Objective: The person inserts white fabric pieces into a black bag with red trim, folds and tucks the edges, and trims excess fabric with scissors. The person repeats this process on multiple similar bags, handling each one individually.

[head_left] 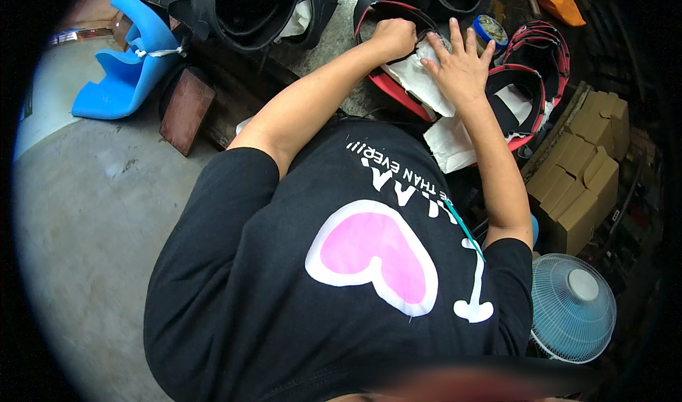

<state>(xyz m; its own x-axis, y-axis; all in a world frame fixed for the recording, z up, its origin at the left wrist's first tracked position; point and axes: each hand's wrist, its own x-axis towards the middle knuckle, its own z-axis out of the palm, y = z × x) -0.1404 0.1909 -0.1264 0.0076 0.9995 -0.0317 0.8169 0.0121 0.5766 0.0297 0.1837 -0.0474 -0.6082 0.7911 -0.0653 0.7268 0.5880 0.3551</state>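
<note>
A black piece with red edging (399, 98), shaped like a shoe upper or strap, lies curved on the table in front of me. White lining or paper (418, 77) covers part of it. My left hand (394, 39) is closed in a fist at its black rim; anything inside the fingers is hidden. My right hand (460, 68) lies with fingers spread on the white lining's right side. Beside its fingertips stands a small round tub with a blue rim (490, 31). Another looped black-and-red piece (526, 71) sits just right of my right wrist.
Several black pieces (256, 11) line the table's far side. An orange bag or cloth (554, 0) lies at the far right. Cardboard boxes (582, 167) and a fan (574, 306) stand to my right. A blue curved foam-like piece (128, 68) and a brown board (187, 110) are at left.
</note>
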